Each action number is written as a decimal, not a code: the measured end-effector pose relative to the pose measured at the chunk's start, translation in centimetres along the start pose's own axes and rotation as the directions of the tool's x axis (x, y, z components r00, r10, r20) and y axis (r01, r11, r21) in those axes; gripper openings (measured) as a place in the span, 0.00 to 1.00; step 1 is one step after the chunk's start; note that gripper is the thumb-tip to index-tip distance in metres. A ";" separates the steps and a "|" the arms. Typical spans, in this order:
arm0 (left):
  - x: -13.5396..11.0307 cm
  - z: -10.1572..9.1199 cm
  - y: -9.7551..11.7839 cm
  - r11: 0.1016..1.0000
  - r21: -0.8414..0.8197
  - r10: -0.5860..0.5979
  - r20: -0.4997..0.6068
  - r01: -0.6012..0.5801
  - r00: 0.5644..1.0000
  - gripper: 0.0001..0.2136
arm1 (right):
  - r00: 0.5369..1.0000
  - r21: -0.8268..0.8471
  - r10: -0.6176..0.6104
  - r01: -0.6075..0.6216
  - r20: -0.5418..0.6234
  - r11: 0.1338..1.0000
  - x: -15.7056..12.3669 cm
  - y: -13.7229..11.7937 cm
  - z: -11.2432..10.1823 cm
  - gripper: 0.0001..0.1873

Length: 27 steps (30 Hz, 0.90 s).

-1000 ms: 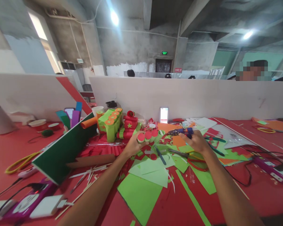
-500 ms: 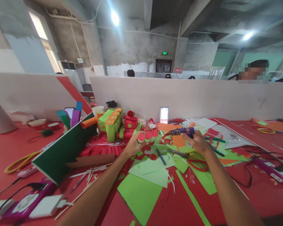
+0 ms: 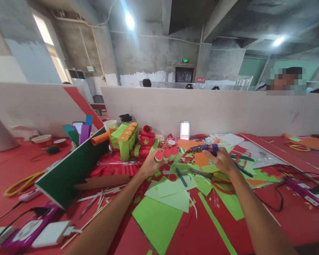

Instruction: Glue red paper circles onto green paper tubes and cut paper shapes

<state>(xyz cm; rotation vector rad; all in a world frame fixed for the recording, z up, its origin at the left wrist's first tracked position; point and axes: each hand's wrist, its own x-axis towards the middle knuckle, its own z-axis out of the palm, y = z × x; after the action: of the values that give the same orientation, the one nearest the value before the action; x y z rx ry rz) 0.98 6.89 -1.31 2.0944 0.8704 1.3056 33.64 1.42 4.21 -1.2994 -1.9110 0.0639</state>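
My left hand (image 3: pixel 151 163) is closed around a row of green paper tubes (image 3: pixel 181 153), several of them capped with red paper discs. The tube at the right end shows an open rim. My right hand (image 3: pixel 220 158) grips a dark blue glue gun (image 3: pixel 204 148). Its nozzle points left and sits close to that open tube; whether it touches the rim I cannot tell. Below the tubes lie a craft knife (image 3: pixel 180 175), a red paper ring (image 3: pixel 172 177) and light green paper sheets (image 3: pixel 167 194).
Scissors with red and yellow handles (image 3: pixel 223 186) lie under my right forearm. A dark green board (image 3: pixel 69 173) leans at the left, beside green paper models (image 3: pixel 124 140). Purple power strips (image 3: pixel 305 191) lie at both sides. A white partition (image 3: pixel 215 109) stands behind, with a phone (image 3: pixel 185 130) against it.
Almost nothing differs. The glue gun and my right hand have shifted very slightly left; my left hand and the tubes stay in place.
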 end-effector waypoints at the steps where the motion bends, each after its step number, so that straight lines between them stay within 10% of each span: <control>1: 0.0 0.0 0.0 1.000 0.000 -0.003 -0.002 0.003 1.000 0.21 | 1.000 -0.002 -0.005 0.005 0.001 1.000 0.0 0.0 0.0 0.22; 27: 0.0 0.0 0.4 1.000 -0.014 -0.015 0.008 0.015 1.000 0.20 | 1.000 -0.030 0.003 -0.003 -0.012 1.000 0.1 0.0 0.3 0.20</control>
<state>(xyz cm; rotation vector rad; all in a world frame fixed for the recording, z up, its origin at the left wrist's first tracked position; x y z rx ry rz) 1.07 6.61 -1.01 2.0765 0.8695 1.2917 33.45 1.68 4.06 -1.3198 -1.9066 0.0293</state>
